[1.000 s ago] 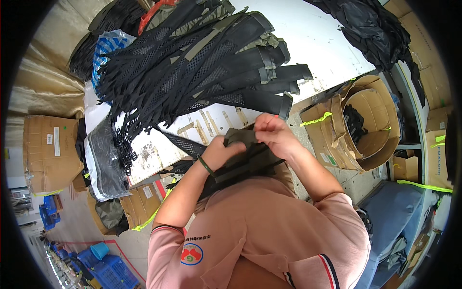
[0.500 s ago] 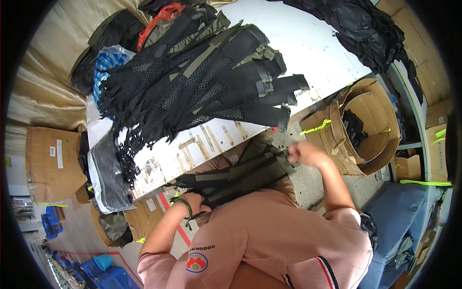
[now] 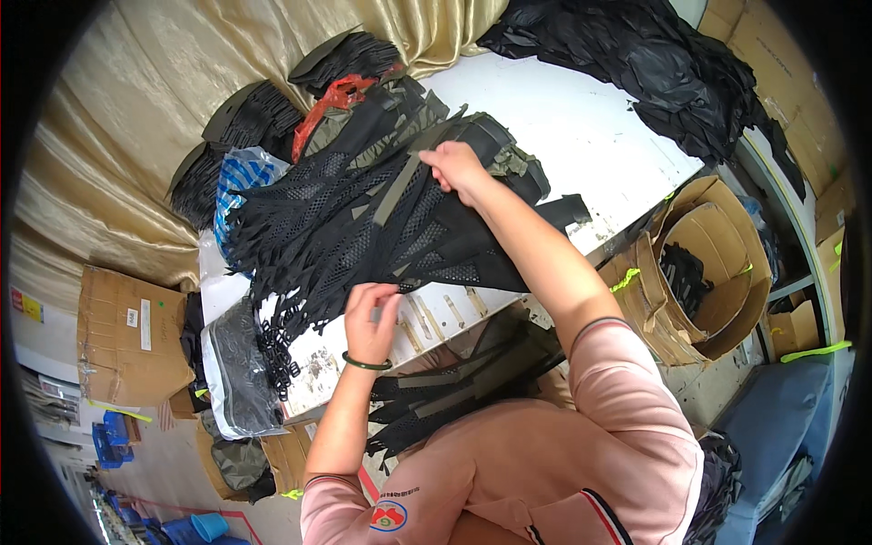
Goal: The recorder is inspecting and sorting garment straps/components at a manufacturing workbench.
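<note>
A heap of black mesh fabric straps (image 3: 318, 209) with olive strips and buckle-like ends lies on the white table. Over its upper part, my right hand (image 3: 457, 170) pinches the end of an olive fabric strip (image 3: 396, 193) on one of the straps. At the heap's near edge hovers my left hand (image 3: 369, 320), its fingers loosely curved and thumb apart, with nothing visible in it; whether its fingertips touch the fabric I cannot tell. Across my lap lie more black and olive mesh straps (image 3: 481, 377).
Black material (image 3: 627, 64) is piled at the table's far right. An open cardboard box (image 3: 636, 309) with black pieces stands right of the table. At left are a closed carton (image 3: 136, 336), a clear-and-white plastic bag (image 3: 238, 363) and a blue-striped bag (image 3: 241, 186). A red bag (image 3: 331, 109) sits behind the heap.
Both hands have left the straps on my lap and moved up to the table. My right hand has reached across the heap and taken an olive strip; the left has let go.
</note>
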Demonstrator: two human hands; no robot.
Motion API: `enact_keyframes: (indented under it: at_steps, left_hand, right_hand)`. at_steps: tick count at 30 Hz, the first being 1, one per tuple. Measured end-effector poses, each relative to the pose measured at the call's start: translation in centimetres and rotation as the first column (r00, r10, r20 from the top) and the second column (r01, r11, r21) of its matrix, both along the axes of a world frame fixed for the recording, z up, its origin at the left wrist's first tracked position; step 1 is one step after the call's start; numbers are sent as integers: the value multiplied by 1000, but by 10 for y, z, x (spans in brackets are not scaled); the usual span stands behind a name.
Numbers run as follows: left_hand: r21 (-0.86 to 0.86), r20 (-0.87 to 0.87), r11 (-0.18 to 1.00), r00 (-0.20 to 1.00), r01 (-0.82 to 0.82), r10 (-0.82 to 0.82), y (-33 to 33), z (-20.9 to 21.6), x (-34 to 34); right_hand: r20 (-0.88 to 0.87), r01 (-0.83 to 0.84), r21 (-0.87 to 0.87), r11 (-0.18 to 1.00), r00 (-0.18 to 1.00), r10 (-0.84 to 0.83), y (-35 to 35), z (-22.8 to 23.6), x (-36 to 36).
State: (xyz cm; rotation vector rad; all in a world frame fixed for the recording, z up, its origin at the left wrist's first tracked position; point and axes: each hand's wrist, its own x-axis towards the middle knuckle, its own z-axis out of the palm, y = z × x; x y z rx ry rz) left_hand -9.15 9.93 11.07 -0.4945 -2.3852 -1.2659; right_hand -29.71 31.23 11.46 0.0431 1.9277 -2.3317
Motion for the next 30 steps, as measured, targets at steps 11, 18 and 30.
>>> enact_keyframes:
  at_steps: [11, 18, 30]
  left_hand:
    - [505, 524, 833, 686, 227, -505, 42, -21, -8]
    - [611, 687, 787, 435, 85, -581, 67, -78, 20]
    - [360, 718, 925, 596, 124, -359, 56, -89, 47]
  right_hand:
    - [43, -439, -24, 898, 897, 439, -17, -110, 268]
    - [-610, 429, 601, 675, 792, 39, 55, -42, 260]
    - [-323, 65, 901, 429, 761, 563, 42, -64, 252]
